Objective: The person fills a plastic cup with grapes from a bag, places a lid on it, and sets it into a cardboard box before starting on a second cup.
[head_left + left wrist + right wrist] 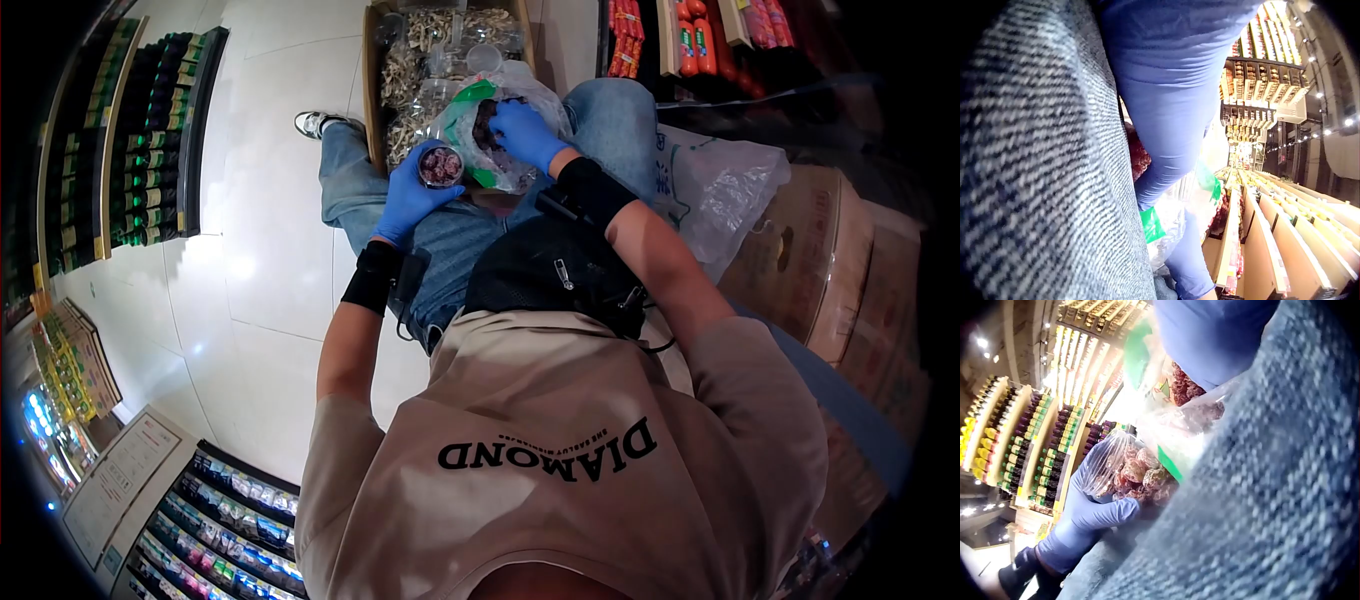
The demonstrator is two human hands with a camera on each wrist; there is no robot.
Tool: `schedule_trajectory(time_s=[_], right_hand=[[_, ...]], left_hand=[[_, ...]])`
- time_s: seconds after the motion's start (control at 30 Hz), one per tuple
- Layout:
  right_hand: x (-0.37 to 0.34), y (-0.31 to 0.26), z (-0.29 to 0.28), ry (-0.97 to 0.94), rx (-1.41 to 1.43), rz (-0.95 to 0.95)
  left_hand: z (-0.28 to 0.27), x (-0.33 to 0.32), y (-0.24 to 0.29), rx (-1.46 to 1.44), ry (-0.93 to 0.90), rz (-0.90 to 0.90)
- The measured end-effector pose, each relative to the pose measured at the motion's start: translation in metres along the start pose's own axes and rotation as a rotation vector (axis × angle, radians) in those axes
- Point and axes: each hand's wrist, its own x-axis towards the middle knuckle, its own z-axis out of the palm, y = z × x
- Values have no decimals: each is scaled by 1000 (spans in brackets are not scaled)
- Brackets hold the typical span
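Note:
In the head view my blue-gloved left hand point(412, 203) grips a round clear plastic tub point(456, 184) of wrinkled reddish dried fruit point(440, 165). The right wrist view shows the thumb and fingers around the tub point(1110, 465). A clear plastic bag point(540, 95) with green print stands between the knees, its mouth open. My right hand point(530, 137), also gloved in blue, reaches into it, fingers down at the dark dried fruit point(485, 122). Its fingertips are hidden there, and I cannot tell whether they pinch any fruit.
Beyond the bag, a cardboard box point(374, 95) holds clear packs of pale dried pieces point(405, 70) and a round clear lid point(484, 58). A loose plastic bag point(725, 185) and large cartons point(785, 250) are at the right. Stocked shelves point(160, 130) line the left.

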Motion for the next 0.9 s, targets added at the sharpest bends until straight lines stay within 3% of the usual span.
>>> schedule_trajectory(time_s=[0.07,0.13,0.17,0.23,0.37,0.43,0.47,0.6,0.7,0.77,0.8,0.87,0.9], right_hand=[[2,-5,-5,26,9,10],[4,-20,-23,115,315,174],[6,-22,-26,114,315,169],[8,-28,-33,26,947,284],[8,-61,-55,-77,1000,127],[10,-71,-61,-173,897,-19],[12,-71,-60,-96,839,-127],[6,-70,-65,-177,869,-146],[5,-67,-64,-217,821,-46],[3,-61,-54,-4,1055,164],[3,-55,-53,-4,1056,165],[3,-42,-50,231,765,181],[4,-37,-46,230,763,181]], left_hand=[[-1,1,1,6,-3,-1],[-1,0,1,49,16,19],[-2,0,0,50,21,18],[-1,-1,0,28,10,12],[0,0,2,-3,0,-7],[0,-1,6,-63,-8,-32],[1,-1,5,-62,-10,-34],[-1,0,2,-34,-36,-7],[-1,0,6,-34,-50,-29],[-1,0,6,-14,-50,-38],[0,0,5,-7,-31,-23],[0,0,5,-1,-11,-8],[0,0,5,5,-10,-14]])
